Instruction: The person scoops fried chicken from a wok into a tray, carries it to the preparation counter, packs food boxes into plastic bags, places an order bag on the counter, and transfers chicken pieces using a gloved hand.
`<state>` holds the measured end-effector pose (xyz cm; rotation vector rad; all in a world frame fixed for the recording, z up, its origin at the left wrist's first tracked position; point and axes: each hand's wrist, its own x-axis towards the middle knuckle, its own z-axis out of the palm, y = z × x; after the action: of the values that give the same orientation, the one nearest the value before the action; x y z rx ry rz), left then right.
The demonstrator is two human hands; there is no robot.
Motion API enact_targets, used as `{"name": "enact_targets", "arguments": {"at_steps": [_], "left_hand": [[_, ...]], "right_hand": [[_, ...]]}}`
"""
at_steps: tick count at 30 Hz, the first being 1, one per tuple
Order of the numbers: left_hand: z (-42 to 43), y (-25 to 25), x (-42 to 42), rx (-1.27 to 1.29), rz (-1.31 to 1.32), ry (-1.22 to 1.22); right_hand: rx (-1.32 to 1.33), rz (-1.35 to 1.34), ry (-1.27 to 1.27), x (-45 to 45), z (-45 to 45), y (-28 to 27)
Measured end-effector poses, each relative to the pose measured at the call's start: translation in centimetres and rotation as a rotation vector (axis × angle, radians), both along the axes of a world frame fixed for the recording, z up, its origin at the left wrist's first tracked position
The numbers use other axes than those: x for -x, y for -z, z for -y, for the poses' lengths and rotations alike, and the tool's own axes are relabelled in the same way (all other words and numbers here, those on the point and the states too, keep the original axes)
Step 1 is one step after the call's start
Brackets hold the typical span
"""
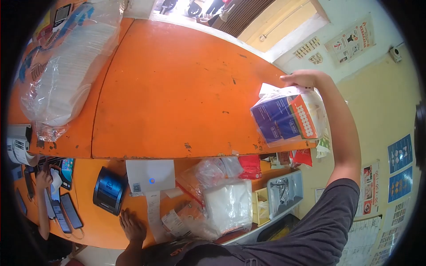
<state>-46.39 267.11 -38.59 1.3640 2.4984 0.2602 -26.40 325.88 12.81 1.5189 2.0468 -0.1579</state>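
Note:
My right hand (302,79) is stretched out to the far right of the orange counter, with its fingers closed on the top of a clear plastic bag (320,113). Inside the bag sits a blue and orange printed box (279,119), and a white paper slip (267,90) shows at its upper edge. The bag rests on or just above the counter; I cannot tell which. My left hand (133,226) lies flat on the lower desk, fingers apart and holding nothing. Close by it are a dark blue-topped device (109,190) and a long receipt (153,215).
A large plastic-wrapped stack of white containers (75,73) lies at the left of the orange counter (177,84). A co-worker's hand (43,179) is near several phones (71,210). Plastic packs (228,206) and a grey bin (286,193) stand before my body.

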Motion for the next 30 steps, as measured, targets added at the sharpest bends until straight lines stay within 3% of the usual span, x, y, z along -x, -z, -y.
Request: {"name": "enact_targets", "arguments": {"at_steps": [7,9,10,11,13,15,17,19,21,23,27,30], "left_hand": [[0.2,0.6,0.0,-0.02,0.017,-0.009],[0.4,0.6,0.1,-0.051,0.003,0.006],[0.5,0.6,0.2,-0.048,0.012,0.002],[0.3,0.4,0.1,-0.044,0.019,-0.001],[0.3,0.4,0.2,-0.047,0.016,-0.001],[0.5,0.8,0.3,-0.065,0.01,0.01],[0.5,0.9,0.3,-0.072,0.009,0.017],[0.6,1.0,0.2,-0.077,0.012,0.007],[0.7,1.3,0.2,-0.081,0.012,-0.017],[0.8,1.0,0.1,-0.096,0.015,-0.011],[0.6,0.0,0.2,-0.048,0.087,-0.032],[0.8,0.6,0.2,-0.082,0.052,-0.013]], "right_hand": [[-0.094,0.042,0.142,-0.6,-0.7,0.8],[-0.353,-0.368,-0.12,-3.3,-0.6,-2.1],[-0.379,-0.678,-0.554,-5.9,-1.1,-4.3],[-0.623,-0.83,-0.697,-5.6,4.0,-5.7],[-0.925,-1.133,-0.372,-9.2,11.3,-5.5],[-0.801,-1.343,-0.321,-16.9,14.9,-2.1],[-0.544,-1.547,-0.143,-18.9,16.8,3.9],[-0.227,-1.446,0.139,-23.1,15.0,9.8],[-0.321,-1.538,0.023,-20.7,13.3,13.6],[-0.199,-1.432,0.206,-21.8,9.7,16.6],[-0.234,-1.331,0.283,-16.4,10.2,17.6],[-0.187,-1.487,0.292,-13.0,12.1,16.7]]}}
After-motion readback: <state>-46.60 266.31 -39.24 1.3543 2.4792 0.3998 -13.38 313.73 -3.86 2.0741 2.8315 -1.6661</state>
